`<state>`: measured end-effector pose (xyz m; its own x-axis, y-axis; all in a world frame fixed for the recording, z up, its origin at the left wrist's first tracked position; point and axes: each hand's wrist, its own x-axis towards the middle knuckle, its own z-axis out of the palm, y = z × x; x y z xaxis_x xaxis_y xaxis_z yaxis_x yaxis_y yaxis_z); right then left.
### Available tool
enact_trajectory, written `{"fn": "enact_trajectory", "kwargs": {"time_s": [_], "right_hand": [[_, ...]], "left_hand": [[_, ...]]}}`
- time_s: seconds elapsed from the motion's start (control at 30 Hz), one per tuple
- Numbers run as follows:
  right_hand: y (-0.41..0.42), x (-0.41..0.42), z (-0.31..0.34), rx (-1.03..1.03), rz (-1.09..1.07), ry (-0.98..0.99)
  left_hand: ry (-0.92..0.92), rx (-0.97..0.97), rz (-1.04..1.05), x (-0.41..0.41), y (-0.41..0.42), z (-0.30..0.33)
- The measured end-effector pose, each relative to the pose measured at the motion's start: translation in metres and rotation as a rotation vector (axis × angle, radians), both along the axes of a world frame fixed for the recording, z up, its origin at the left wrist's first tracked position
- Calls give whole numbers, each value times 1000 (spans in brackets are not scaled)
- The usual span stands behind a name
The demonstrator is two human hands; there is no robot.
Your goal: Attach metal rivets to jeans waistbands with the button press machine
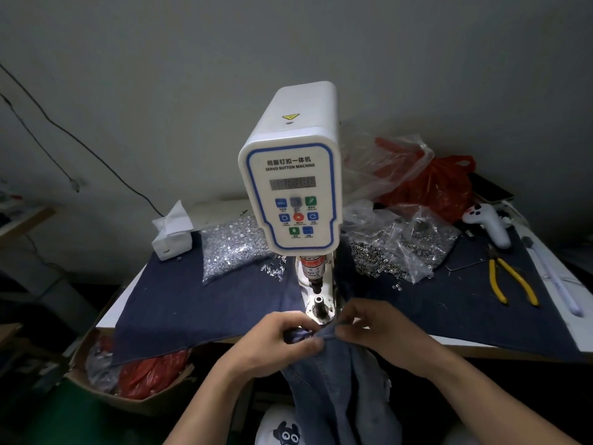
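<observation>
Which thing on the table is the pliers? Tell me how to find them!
Start at the big white button machine in the middle of the table. Look right, past the clear bags of metal rings, to the dark cloth near the table's right edge. The pliers lie flat there, the only thing with bright yellow handles.

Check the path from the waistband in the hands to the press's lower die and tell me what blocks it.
Nothing visible does. The left hand and right hand pinch the jeans waistband just in front of the lower die, with only open space between them.
</observation>
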<state>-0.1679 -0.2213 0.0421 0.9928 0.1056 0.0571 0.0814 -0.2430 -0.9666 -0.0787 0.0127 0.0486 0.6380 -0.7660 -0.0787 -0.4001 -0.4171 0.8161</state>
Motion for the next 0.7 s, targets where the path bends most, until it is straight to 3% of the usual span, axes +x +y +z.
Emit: {"fn": "enact_trajectory", "kwargs": {"time_s": [0.07,0.23,0.4,0.7], "right_hand": [[-1,2,-3,34,19,56],[-16,18,-8,-233,60,147],[-19,34,-12,-157,-52,102],[-4,47,-13,68,-217,200]], "left_hand": [[49,-39,42,4,4,0],[177,-204,136,12,4,-7],[179,-182,261,28,-8,-12],[131,-232,340,37,-19,-30]]}}
